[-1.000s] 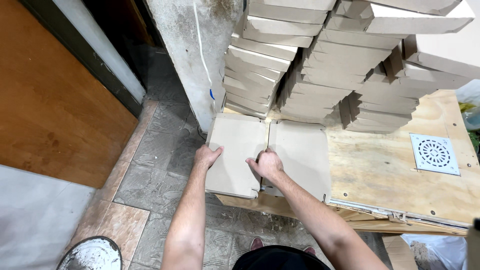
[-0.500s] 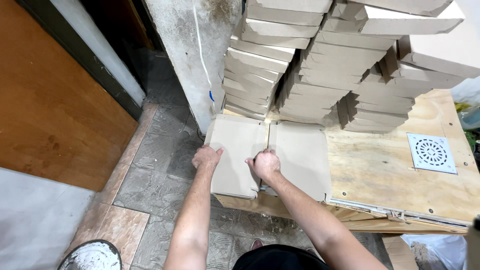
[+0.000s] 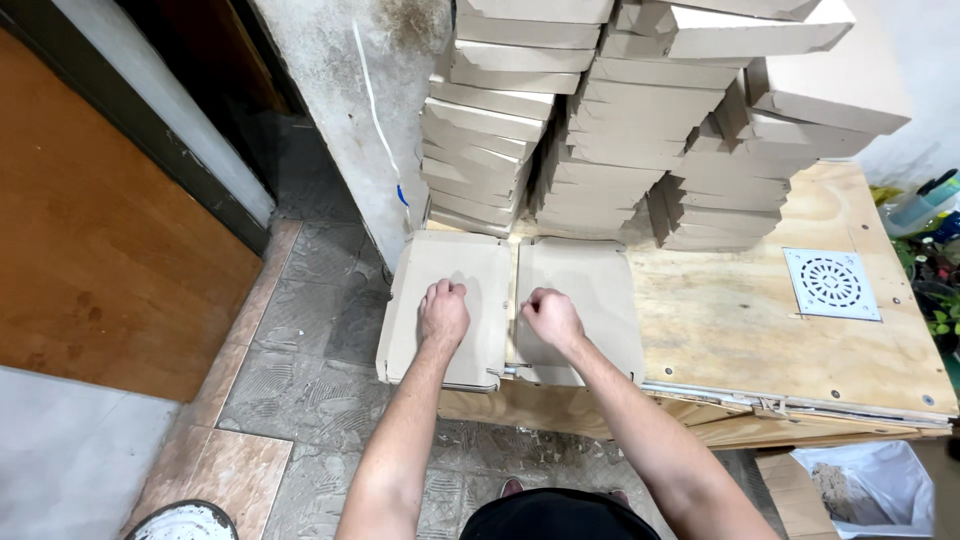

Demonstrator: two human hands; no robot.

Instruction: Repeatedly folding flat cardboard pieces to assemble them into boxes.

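A flat, unfolded cardboard box blank [image 3: 590,280] lies on the left end of a plywood table [image 3: 740,320], its left panel overhanging the table edge. My left hand [image 3: 444,312] presses on the left panel with curled fingers. My right hand [image 3: 550,316] presses with curled fingers just right of the centre crease. Neither hand grips anything.
Tall stacks of folded cardboard boxes [image 3: 620,110] fill the back of the table. A white round-patterned drain grate [image 3: 831,283] lies at the right. A concrete pillar [image 3: 340,110] stands behind the blank. A wooden door [image 3: 90,250] is on the left; tiled floor lies below.
Both hands have shifted slightly along the blank, the left one moving inward from the left panel's edge toward the crease. The blank stays flat.
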